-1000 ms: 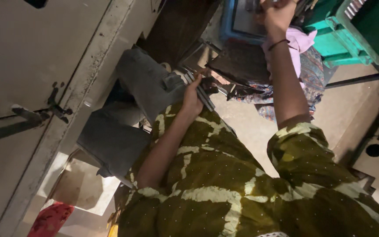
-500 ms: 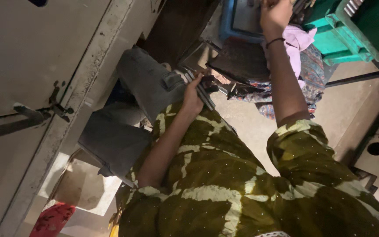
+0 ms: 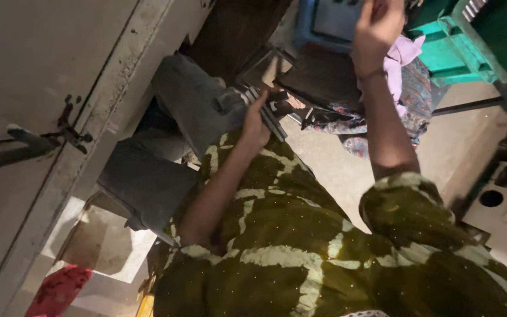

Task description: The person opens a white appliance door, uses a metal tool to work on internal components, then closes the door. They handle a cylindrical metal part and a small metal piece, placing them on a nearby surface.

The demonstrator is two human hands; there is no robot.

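- Fingers of the left hand [image 3: 257,120] curl around a bundle of flat metal strips [image 3: 268,114], clamping them just beside a dark slab [image 3: 324,76]; the strips jut past the knuckles toward the slab's near edge.
- The right hand [image 3: 378,26] is raised at the top of the head view, fingers bent against a blue-framed box [image 3: 330,20]; whether they grip it or merely rest on it cannot be told.
- A grey folded cloth [image 3: 189,108] lies beside the left wrist, with a patterned fabric [image 3: 377,126] under the slab and a green crate [image 3: 476,35] well to the right.
- Risk, as judged here: the strips look loosely stacked, so a slack grip could let one slide out onto the floor [image 3: 347,170].
- The right hand's fingertips are cut off by the frame edge; the green patterned sleeves [image 3: 300,252] hide the lap, and dim, blurred light obscures what the slab rests on.
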